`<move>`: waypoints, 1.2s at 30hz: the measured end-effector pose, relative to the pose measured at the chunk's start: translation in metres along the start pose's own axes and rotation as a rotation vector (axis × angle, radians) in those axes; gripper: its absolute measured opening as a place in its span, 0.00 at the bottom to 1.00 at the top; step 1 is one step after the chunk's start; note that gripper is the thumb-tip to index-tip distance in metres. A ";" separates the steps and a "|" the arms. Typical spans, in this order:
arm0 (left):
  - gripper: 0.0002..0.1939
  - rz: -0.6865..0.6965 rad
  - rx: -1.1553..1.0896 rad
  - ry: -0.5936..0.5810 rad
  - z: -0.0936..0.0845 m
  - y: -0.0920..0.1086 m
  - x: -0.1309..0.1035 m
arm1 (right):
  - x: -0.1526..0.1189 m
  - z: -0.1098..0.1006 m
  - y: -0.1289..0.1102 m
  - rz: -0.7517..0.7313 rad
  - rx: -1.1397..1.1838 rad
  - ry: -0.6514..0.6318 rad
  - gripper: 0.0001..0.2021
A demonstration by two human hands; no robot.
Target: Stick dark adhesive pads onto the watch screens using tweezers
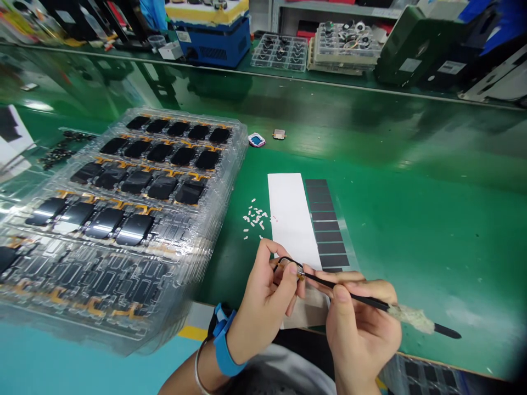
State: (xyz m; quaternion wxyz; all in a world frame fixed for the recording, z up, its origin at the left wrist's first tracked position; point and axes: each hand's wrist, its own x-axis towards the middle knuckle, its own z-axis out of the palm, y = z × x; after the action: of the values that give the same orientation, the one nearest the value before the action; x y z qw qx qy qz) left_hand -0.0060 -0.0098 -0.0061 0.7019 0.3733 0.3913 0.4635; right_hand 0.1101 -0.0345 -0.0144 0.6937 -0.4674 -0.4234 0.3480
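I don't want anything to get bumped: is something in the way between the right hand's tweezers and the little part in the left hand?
Nothing I can see. The right hand points the tweezers straight at the little part in the left hand. Fingers crowd close around it, though.

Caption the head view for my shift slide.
Hands work tweezers at a small part beside stacked trays of dark screens.
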 end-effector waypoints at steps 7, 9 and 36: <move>0.16 0.005 0.066 0.029 0.000 -0.001 0.002 | 0.010 -0.015 -0.011 0.022 0.040 0.090 0.06; 0.15 0.012 0.082 0.014 -0.001 -0.002 0.001 | 0.017 -0.023 -0.014 -0.015 -0.010 0.157 0.06; 0.03 0.330 1.089 -0.274 0.025 -0.012 0.010 | 0.052 -0.089 -0.004 0.186 -0.334 -0.219 0.03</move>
State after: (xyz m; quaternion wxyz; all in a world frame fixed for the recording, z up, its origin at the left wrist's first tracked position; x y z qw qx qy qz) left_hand 0.0235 -0.0080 -0.0079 0.3716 0.7929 0.4156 0.2462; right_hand 0.2130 -0.0214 -0.0153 0.5212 -0.5722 -0.5031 0.3844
